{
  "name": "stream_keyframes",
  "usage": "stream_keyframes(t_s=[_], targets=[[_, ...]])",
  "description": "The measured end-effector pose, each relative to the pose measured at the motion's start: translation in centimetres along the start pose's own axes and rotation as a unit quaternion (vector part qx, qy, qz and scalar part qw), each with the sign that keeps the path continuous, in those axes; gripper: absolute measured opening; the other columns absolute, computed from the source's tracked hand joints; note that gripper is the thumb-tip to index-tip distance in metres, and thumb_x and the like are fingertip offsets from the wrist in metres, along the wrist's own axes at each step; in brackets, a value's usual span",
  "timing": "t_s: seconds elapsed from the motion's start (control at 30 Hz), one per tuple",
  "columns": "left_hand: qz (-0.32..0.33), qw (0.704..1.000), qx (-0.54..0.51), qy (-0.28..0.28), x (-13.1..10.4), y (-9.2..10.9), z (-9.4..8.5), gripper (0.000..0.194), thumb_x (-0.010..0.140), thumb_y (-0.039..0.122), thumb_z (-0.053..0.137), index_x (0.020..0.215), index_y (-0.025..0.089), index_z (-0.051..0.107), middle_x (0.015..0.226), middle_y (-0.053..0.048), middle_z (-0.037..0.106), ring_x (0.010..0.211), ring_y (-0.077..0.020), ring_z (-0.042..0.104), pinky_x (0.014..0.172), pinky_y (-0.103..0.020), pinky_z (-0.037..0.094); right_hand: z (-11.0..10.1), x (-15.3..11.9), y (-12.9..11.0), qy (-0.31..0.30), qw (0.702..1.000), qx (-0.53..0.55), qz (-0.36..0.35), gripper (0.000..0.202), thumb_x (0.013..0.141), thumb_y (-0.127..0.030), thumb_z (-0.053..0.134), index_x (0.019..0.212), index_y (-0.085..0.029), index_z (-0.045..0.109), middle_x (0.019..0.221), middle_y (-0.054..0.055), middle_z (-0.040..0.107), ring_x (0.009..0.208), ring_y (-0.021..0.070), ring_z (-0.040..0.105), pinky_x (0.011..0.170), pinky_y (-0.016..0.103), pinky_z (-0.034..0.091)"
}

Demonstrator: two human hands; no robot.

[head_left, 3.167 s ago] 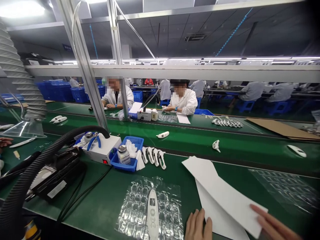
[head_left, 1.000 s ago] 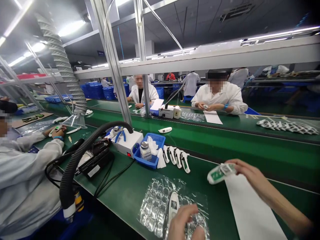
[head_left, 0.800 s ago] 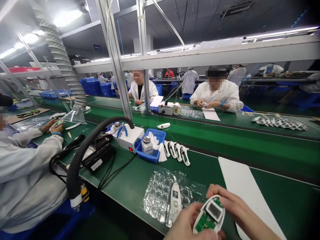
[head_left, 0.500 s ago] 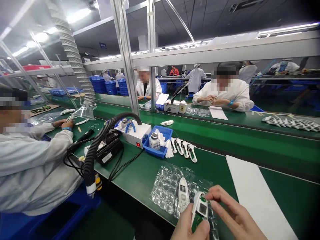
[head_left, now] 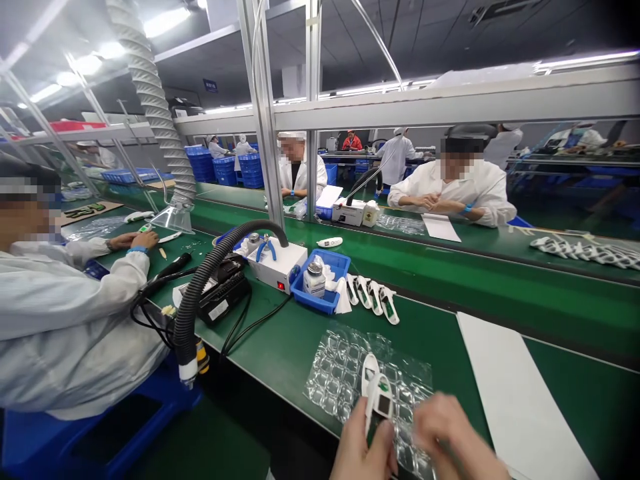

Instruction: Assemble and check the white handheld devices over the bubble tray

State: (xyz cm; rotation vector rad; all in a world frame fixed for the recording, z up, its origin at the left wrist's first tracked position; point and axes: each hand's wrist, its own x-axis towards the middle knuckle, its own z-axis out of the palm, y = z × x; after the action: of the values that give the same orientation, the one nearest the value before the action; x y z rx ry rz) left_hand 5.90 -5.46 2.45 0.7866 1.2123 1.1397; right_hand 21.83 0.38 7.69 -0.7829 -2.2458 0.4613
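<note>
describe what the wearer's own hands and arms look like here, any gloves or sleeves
Both are bare: no gloves, rings, watch or wrist strap show on the left hand or the right hand. Only the hands and the start of the wrists are in the picture at its bottom edge, so no sleeve is seen. Fingers look slightly blurred, nails short and unpainted as far as can be told.

- 2 hands at the near edge: left hand [head_left: 363, 447], right hand [head_left: 453, 440]
- 4 open shells [head_left: 373, 297] in a row
- 1 blue tray [head_left: 320, 301]
- 1 bubble-wrap sheet [head_left: 340, 373]
- 1 white paper [head_left: 520, 393], right
</note>
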Motion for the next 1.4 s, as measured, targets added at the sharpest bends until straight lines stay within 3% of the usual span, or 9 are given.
stream_keyframes(t_s=[0.07, 0.13, 0.3, 0.4, 0.53, 0.77, 1.0, 1.2, 1.4], targets=[[-0.027, 0.997, -0.063, -0.024, 0.2, 1.0, -0.7, 0.107, 0.071, 0.077, 0.056, 0.146, 0.009, 0.019, 0.068, 0.002, 0.051, 0.048, -0.0070, 0.034, 0.048, -0.021, 0.028, -0.5, 2.4, 2.5, 0.022, 0.994, -0.020, 0.101, 0.017, 0.095, -0.033, 0.043, 0.084, -0.021, 0.050, 0.078, 0.003, 0.055, 0.071, 0.0152, 0.052, 0.068, 0.028, 0.043], [-0.007, 0.997, -0.071, -0.021, 0.3, 2.1, -1.5, 0.099, 0.072, 0.077, 0.056, 0.139, 0.009, 0.027, 0.066, 0.003, 0.050, 0.048, -0.0063, 0.032, 0.047, -0.020, 0.029, -0.5, 5.2, 5.7, 0.004, 0.981, -0.044, 0.189, 0.029, 0.094, -0.042, 0.040, 0.076, -0.021, 0.046, 0.070, 0.001, 0.052, 0.063, 0.0144, 0.048, 0.059, 0.027, 0.040], [0.040, 0.997, -0.073, 0.008, 0.1, 3.0, -3.0, 0.080, 0.077, 0.070, 0.057, 0.125, 0.009, 0.037, 0.076, -0.005, 0.061, 0.058, -0.0092, 0.045, 0.056, -0.023, 0.040, 1.7, 8.5, 11.1, -0.035, 0.975, -0.091, 0.200, 0.021, 0.084, -0.036, 0.045, 0.072, -0.019, 0.049, 0.074, 0.004, 0.055, 0.064, 0.0165, 0.049, 0.060, 0.029, 0.038], [0.049, 0.994, -0.099, 0.010, 0.0, 2.1, -3.4, 0.084, 0.073, 0.073, 0.059, 0.123, 0.008, 0.038, 0.075, -0.005, 0.062, 0.054, -0.0089, 0.046, 0.056, -0.024, 0.039, 2.3, 7.7, 11.0, -0.031, 0.974, -0.116, 0.192, 0.023, 0.086, -0.037, 0.042, 0.082, -0.019, 0.056, 0.095, 0.009, 0.054, 0.072, 0.0195, 0.052, 0.064, 0.032, 0.039], [0.022, 0.992, -0.118, 0.039, 0.1, 1.1, -3.8, 0.090, 0.066, 0.074, 0.065, 0.122, 0.007, 0.042, 0.063, 0.001, 0.054, 0.049, -0.0064, 0.039, 0.054, -0.022, 0.034, 2.4, 6.8, 9.5, -0.080, 0.980, -0.064, 0.173, 0.035, 0.094, -0.043, 0.036, 0.086, -0.020, 0.062, 0.090, 0.007, 0.058, 0.082, 0.0188, 0.057, 0.076, 0.032, 0.044], [0.031, 0.991, -0.118, 0.050, 0.7, 1.6, -4.3, 0.060, 0.063, 0.059, 0.077, 0.091, 0.009, 0.056, 0.064, 0.001, 0.053, 0.050, -0.0069, 0.043, 0.052, -0.021, 0.034, 3.7, 7.1, 6.6, -0.138, 0.977, -0.002, 0.164, 0.030, 0.094, -0.041, 0.042, 0.078, -0.018, 0.054, 0.081, 0.003, 0.052, 0.071, 0.0149, 0.049, 0.068, 0.031, 0.039], [0.031, 0.994, 0.053, 0.087, 0.7, 0.7, -3.5, 0.030, 0.067, 0.032, 0.070, 0.081, 0.007, 0.063, 0.069, -0.002, 0.051, 0.065, -0.0114, 0.041, 0.062, -0.024, 0.037, 2.5, 5.0, 1.6, -0.116, 0.977, 0.024, 0.180, 0.035, 0.097, -0.049, 0.037, 0.085, -0.021, 0.054, 0.087, 0.002, 0.054, 0.079, 0.0154, 0.049, 0.076, 0.031, 0.037], [-0.029, 0.994, 0.040, 0.093, -0.2, 1.0, -2.7, 0.037, 0.064, 0.033, 0.069, 0.089, 0.006, 0.065, 0.074, -0.004, 0.053, 0.069, -0.0143, 0.044, 0.064, -0.025, 0.037, 1.6, 3.1, 6.8, -0.005, 0.957, -0.013, 0.288, 0.043, 0.087, -0.057, 0.038, 0.090, -0.020, 0.060, 0.090, 0.007, 0.062, 0.077, 0.0194, 0.056, 0.071, 0.033, 0.042], [-0.006, 0.995, 0.041, 0.092, -0.2, 1.4, -2.8, 0.034, 0.065, 0.033, 0.067, 0.086, 0.006, 0.064, 0.070, -0.003, 0.053, 0.064, -0.0124, 0.042, 0.060, -0.025, 0.036, 3.1, 2.8, 9.2, -0.037, 0.957, -0.054, 0.282, 0.035, 0.086, -0.048, 0.039, 0.075, -0.020, 0.057, 0.082, 0.007, 0.059, 0.074, 0.0205, 0.054, 0.072, 0.036, 0.040]])
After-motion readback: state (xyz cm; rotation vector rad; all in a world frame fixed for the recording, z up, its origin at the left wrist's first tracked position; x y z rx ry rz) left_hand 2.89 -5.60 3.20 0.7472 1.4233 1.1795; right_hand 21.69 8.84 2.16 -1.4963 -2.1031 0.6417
